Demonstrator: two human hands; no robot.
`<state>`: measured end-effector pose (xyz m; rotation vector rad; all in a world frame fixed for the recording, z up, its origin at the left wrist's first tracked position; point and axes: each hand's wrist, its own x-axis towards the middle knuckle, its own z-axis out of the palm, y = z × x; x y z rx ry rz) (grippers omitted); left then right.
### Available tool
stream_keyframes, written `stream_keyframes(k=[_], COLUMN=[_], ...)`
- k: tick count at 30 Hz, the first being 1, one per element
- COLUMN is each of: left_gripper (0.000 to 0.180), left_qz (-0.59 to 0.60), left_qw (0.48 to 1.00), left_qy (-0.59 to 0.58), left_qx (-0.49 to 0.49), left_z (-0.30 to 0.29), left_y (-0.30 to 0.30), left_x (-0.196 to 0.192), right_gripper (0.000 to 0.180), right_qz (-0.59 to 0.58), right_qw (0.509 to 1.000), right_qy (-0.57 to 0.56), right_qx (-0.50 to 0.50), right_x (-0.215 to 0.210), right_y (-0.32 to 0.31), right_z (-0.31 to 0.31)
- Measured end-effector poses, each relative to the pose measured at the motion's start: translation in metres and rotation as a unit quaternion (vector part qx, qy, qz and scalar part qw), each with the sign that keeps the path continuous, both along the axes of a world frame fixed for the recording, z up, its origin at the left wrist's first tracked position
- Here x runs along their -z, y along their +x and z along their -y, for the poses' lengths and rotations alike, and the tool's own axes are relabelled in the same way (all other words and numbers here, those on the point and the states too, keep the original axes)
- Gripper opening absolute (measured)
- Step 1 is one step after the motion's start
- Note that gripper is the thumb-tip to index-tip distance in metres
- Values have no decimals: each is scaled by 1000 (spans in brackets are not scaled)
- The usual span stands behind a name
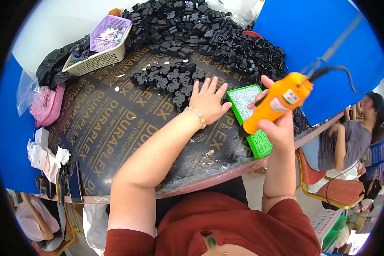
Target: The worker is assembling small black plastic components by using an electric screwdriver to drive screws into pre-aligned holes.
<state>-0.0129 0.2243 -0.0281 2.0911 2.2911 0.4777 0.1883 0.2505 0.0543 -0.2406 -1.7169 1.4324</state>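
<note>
My right hand (281,131) is wrapped round an orange electric screwdriver (274,106), its black nose tilted down to the left above a green tray (262,147). Small silvery pieces, perhaps screws, fill the tray's far part; the near part is a perforated green surface. My left hand (208,102) is open, fingers spread, palm down at the right edge of a cluster of black plastic parts (168,81) laid close together. Its fingertips are beside or on the nearest parts; which, I cannot tell.
A large heap of loose black parts (170,25) covers the table's far side. Purple basket (103,42) sits in a cream basket (94,63); a pink basket (55,106) and phone (76,181) lie left. Spring cable (339,40) holds the screwdriver. A person (345,141) sits right.
</note>
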Motion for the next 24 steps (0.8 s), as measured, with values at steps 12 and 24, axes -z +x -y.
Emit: stream_keyframes(k=[12,24], left_gripper=[63,67], left_qz=[-57,-23], left_qw=[995,991], left_qy=[-3,-54], left_qx=[79,123], left_z=[54,100], left_y=[-21,-28], left_x=[8,-13], right_gripper=[28,19], right_qz=[-58,-86], right_qw=[996,991], right_qy=[-57,-30], right_qx=[29,96], right_x=[10,20], right_y=[27,38], right_z=[-48,-68])
